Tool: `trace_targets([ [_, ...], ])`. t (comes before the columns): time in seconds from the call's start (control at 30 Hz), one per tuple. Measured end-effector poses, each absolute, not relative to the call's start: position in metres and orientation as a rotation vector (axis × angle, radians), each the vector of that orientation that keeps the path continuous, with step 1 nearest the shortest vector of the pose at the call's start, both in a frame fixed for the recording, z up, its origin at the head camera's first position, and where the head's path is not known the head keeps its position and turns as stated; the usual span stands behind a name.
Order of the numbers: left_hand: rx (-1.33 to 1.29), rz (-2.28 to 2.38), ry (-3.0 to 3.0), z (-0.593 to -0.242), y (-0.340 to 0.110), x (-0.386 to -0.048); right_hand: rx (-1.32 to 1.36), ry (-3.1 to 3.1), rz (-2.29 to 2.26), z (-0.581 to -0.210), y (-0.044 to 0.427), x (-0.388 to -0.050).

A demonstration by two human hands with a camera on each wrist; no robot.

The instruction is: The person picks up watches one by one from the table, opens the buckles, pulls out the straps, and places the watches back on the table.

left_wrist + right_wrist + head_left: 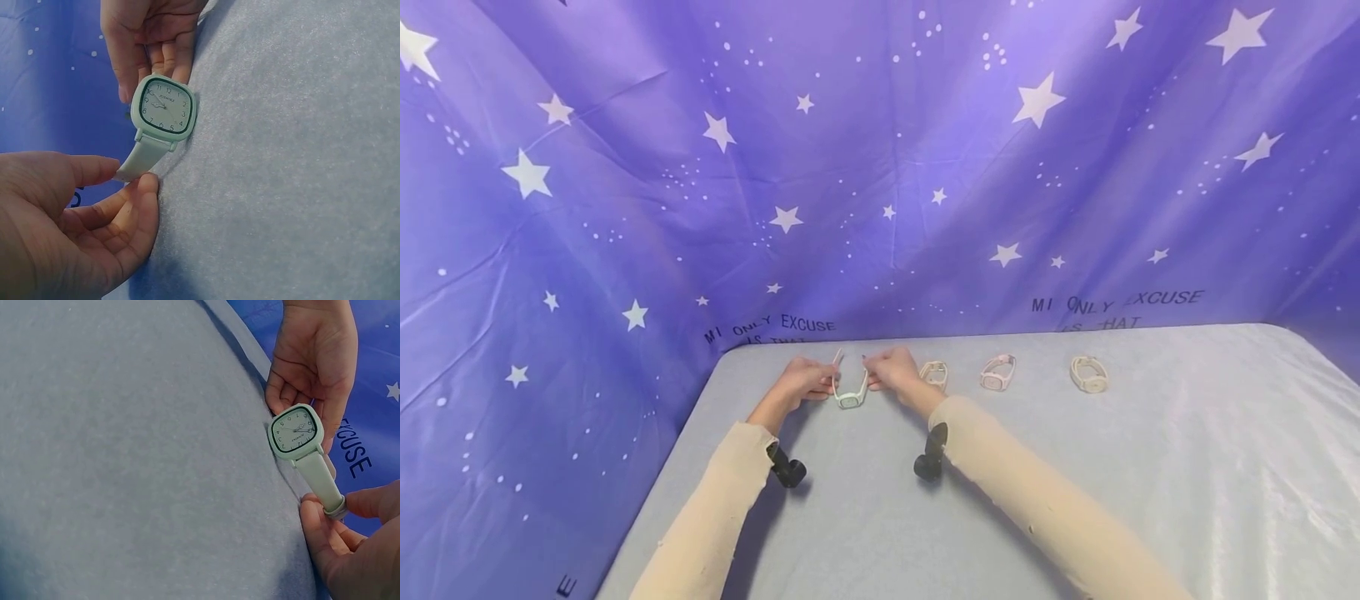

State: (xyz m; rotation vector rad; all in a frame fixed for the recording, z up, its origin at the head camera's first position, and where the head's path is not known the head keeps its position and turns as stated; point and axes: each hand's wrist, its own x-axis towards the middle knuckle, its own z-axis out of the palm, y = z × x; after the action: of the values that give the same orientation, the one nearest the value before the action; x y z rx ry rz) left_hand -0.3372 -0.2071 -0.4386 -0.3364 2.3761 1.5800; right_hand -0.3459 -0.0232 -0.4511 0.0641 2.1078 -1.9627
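A pale green wristwatch (pixel 848 402) with a rounded square dial is at the far left part of the table, its dial facing the wearer and its strap unfastened. In the left wrist view, my left hand (pixel 69 231) pinches one half of the strap (pixel 142 156) between thumb and fingers. My right hand (pixel 369 544) pinches the other half near its end, where a strap loop (pixel 336 509) shows, in the right wrist view. In the head view, the left hand (pixel 805 380) and right hand (pixel 893 369) stand on either side of the watch.
To the right lie a beige watch (pixel 935 375) close by the right wrist, a pink watch (pixel 997 377) and another beige watch (pixel 1089 375), all with looped straps. A grey cloth covers the table (pixel 865 533). A purple star-printed curtain (pixel 880 167) hangs behind and at the left.
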Motion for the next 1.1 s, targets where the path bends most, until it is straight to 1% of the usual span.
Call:
trace_targets([
  [0.63, -0.329, 1.587, 2.382, -0.4398, -0.2084, -0.3353, 0.054, 2.241, -1.875, -0.4479, -0.0269, -0.3407],
  [1.1, -0.379, 1.57, 2.417, -0.4384, -0.2046, -0.3342, 0.032, 2.34, -1.842, -0.4511, -0.0303, -0.3427],
])
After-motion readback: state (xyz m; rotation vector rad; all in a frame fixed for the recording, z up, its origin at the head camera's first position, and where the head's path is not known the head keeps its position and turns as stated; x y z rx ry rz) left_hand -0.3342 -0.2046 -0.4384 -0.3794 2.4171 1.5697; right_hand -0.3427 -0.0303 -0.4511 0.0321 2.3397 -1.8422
